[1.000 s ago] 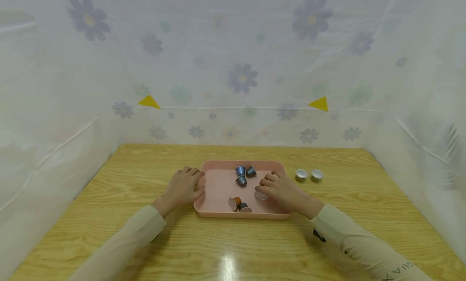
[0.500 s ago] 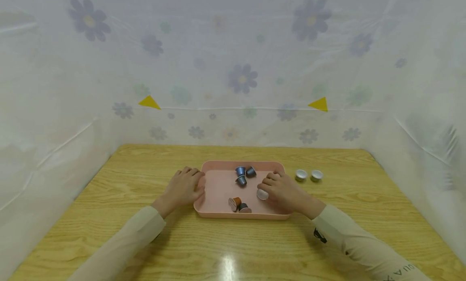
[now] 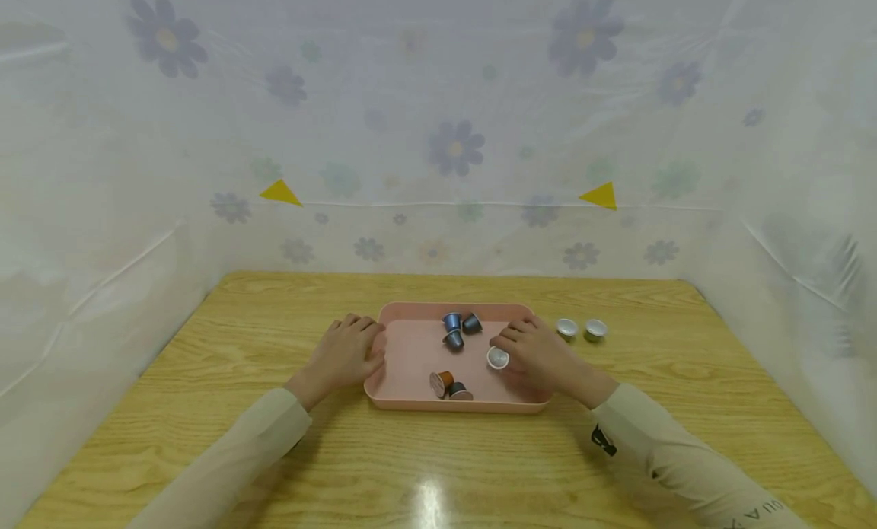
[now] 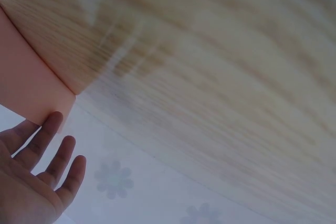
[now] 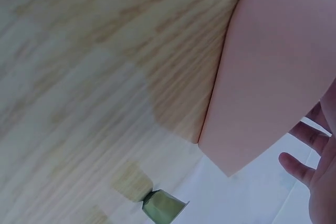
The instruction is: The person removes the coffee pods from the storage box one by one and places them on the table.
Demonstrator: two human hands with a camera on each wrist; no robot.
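In the head view, a pink tray (image 3: 411, 405) lies on the wooden table with several coffee capsules in it. My right hand (image 3: 541, 354) pinches a coffee capsule (image 3: 498, 358) with a pale round face over the tray's right part; its body is mostly hidden by the fingers. At the left rim, the fingers of my left hand (image 3: 346, 352) rest loosely on the edge. The left wrist view shows one left fingertip touching the tray's outer wall (image 4: 26, 85). Blue and dark capsules (image 3: 454, 340) cluster near the tray's back. An orange capsule (image 3: 441, 383) and a dark capsule (image 3: 460, 391) lie near its front.
Two pale-topped capsules (image 3: 595, 330) stand on the table right of the tray; a green capsule (image 5: 164, 206) shows in the right wrist view. A flowered white curtain (image 3: 384, 133) encloses the table (image 3: 342, 468) at the back and sides.
My right hand has moved slightly right, and the capsule it holds has come up and right, its pale face now showing more fully. The left hand and the tray stay put.
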